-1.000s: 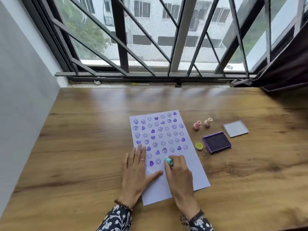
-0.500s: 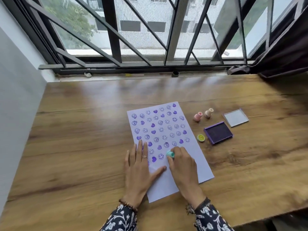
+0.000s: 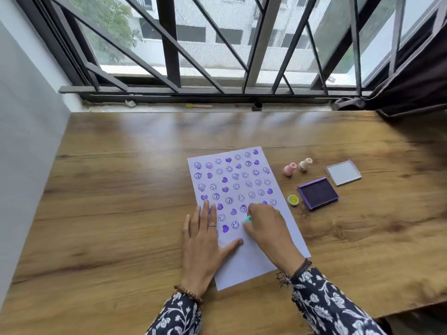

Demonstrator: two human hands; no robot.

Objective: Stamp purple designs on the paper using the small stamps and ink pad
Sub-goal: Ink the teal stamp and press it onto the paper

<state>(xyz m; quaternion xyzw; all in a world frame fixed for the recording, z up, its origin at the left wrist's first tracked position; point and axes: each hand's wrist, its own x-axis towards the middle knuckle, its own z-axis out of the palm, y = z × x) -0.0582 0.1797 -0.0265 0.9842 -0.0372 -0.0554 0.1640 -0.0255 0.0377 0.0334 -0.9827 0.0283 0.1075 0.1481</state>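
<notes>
A white paper (image 3: 251, 264) lies on the wooden table (image 3: 121, 213), covered in rows of purple smiley and heart prints. My left hand (image 3: 204, 243) rests flat on the paper's lower left, fingers spread. My right hand (image 3: 268, 228) pinches a small teal stamp (image 3: 247, 219) and holds it down on the paper below the lowest prints. The open purple ink pad (image 3: 318, 193) sits right of the paper. A yellow stamp (image 3: 293, 200) lies beside the pad. Two pink stamps (image 3: 289, 169) (image 3: 305, 164) stand farther back.
The ink pad's clear lid (image 3: 343, 172) lies behind the pad. A grey wall (image 3: 26, 141) borders the table on the left, and a barred window (image 3: 217, 56) runs along the back. A dark curtain (image 3: 416, 76) hangs at the right. The table's near edge drops off at lower right.
The camera has tilted, shifting the whole scene. My right hand stays on the teal stamp at about the same spot on the paper; my left hand stays flat.
</notes>
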